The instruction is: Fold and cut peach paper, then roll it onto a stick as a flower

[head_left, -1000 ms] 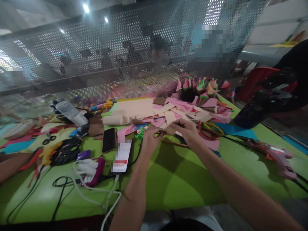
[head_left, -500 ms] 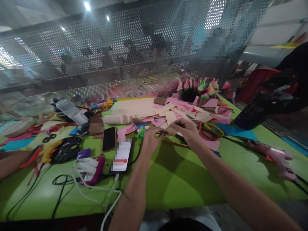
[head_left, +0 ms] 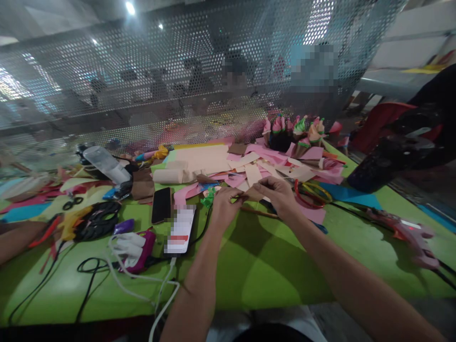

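Between both hands, above the green table, is a small piece of brown paper. My left hand pinches its left end, fingers closed. The right end sits between the thumb and fingers of my right hand, also closed. A thin brown stick lies on the table just below the hands. Beside my left hand is a small green figure-like item. Cream and pink paper strips are spread behind the hands, and a red and yellow ring-shaped item lies to the right.
A pink glue gun rests at right, its cable trailing. Left are two phones, a purple power adapter with white plugs, a yellow glue gun and a clear bottle. Paper ice-cream cones stand at the back. Another person's arm reaches in.
My hands stay almost in place, still holding the brown paper, which has tilted slightly. The other person's arm at the left has shifted a little.
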Demonstrator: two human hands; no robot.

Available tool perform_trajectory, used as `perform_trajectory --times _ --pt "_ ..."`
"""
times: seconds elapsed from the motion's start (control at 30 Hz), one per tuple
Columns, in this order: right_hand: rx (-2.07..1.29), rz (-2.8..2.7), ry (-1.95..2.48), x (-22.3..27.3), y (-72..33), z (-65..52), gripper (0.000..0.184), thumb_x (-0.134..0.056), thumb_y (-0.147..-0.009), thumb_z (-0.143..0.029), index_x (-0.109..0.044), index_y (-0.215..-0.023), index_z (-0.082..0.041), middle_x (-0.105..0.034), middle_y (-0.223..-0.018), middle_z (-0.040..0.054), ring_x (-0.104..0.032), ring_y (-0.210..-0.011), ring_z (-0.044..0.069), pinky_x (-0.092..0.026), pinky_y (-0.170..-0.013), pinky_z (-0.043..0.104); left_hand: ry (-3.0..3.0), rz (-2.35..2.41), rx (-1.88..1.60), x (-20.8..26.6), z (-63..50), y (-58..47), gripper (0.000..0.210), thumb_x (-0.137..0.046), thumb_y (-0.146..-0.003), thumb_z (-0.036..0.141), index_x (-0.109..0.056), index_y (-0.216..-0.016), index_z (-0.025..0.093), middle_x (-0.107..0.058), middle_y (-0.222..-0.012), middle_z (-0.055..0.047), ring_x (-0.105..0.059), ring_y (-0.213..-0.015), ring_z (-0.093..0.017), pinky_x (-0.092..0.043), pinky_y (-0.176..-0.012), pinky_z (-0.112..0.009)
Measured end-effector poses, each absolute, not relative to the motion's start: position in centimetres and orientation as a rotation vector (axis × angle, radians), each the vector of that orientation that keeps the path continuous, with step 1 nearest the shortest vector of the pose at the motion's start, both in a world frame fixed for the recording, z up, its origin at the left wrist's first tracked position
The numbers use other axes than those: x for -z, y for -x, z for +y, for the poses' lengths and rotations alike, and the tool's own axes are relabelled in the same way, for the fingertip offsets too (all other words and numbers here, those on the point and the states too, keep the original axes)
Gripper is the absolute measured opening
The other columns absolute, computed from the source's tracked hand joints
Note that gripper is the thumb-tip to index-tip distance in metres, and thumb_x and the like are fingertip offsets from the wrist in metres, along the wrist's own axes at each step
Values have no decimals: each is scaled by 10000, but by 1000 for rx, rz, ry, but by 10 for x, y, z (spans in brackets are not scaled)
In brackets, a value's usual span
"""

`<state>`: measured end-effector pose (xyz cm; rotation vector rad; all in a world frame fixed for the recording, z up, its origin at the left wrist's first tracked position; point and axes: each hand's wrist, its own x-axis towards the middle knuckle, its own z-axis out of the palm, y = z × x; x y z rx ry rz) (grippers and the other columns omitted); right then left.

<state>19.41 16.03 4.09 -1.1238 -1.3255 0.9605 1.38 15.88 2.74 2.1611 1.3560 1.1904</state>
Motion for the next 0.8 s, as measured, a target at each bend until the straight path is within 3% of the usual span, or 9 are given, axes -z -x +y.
perform_trajectory --times 0.13,0.33,0.6,0.8 --pt "-940 -1302 1140 -41 -195 160 355 -745 -664 -544 -628 -680 -209 -544 -603 -10 -442 -579 141 -334 -542 288 -2179 1371 -1187 -28 158 -16 87 -731 -788 154 -757 -805 235 -754 -840 -40 -654 -852 -224 -467 -835 -377" --pt "-919 -1331 1141 -43 -193 159 314 -701 -714 -520 -655 -725 -209 -598 -647 5 -476 -618 154 -361 -572 291 -2176 1375 -1181 -28 157 -16 106 -753 -764 139 -754 -824 226 -758 -860 -37 -657 -855 -226 -467 -827 -376" --pt "-998 -1286 1067 -44 -193 161 358 -737 -680 -553 -709 -751 -203 -676 -726 27 -564 -701 181 -428 -668 316 -2125 1395 -1236 -28 158 -15 110 -736 -768 119 -753 -806 222 -762 -846 -42 -664 -878 -233 -472 -825 -377" --pt "-997 -1239 1129 -42 -194 164 387 -792 -613 -553 -668 -659 -189 -604 -616 0 -495 -603 144 -373 -575 287 -2108 1434 -1232 -29 158 -14 111 -731 -779 123 -762 -815 223 -766 -851 -37 -662 -892 -228 -468 -830 -368"
